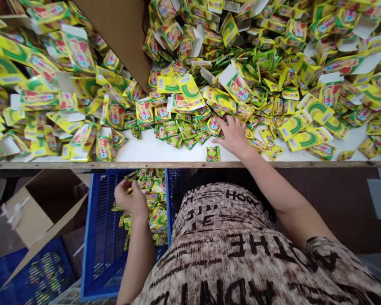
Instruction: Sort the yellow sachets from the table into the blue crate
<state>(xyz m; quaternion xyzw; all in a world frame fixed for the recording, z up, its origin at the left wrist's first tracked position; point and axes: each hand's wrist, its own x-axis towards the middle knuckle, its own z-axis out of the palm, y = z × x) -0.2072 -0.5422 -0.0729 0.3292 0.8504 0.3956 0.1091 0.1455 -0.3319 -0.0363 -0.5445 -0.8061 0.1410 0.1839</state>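
White tabletop (155, 152) runs across the view, with a worn wooden edge (184, 165) facing the person and packets heaped over most of it. At the front of that heap lies a small packet (213, 126) with red print, just at the fingertips of the right hand (233, 136). That hand's fingers are spread and bent over the pile, the thumb held apart, with nothing enclosed. Green sachets (187, 130) lie close beside it, and one lone sachet (213, 153) sits near the wooden edge, below the thumb; a careless sweep of the wrist could knock it off. Behind the fingers, loose cartons (230, 99) lean on one another, so drawing something out from beneath them could set off a small slide. A brown cardboard divider (120, 34) stands between this heap and the left heap (79, 93), where stacked cartons reach the edge and might spill if bumped.

Below the table, the left hand (131, 198) hangs over a blue crate (97, 228) partly filled with packets (158, 220). Its fingers are curled, but blur hides whether they grip anything; a packet released too far left could miss the crate and land by the open cardboard box (34, 207).
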